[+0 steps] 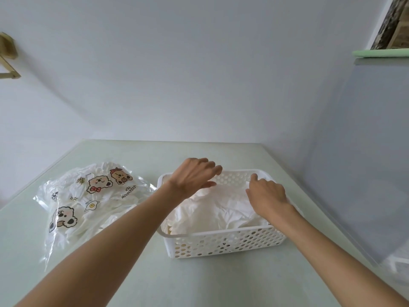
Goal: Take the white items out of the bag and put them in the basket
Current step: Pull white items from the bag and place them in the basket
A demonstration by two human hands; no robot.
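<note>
In the basket (223, 242), white items (217, 211) under fingers (252, 191)

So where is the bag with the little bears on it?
In the head view, the bag lies flat on the table, on the person's left, just left of the white basket and under the left forearm.

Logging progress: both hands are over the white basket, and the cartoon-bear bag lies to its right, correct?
Not quite. The head view shows the cartoon-bear bag lying left of the white basket, not right. The left hand and right hand are over the basket.
</note>
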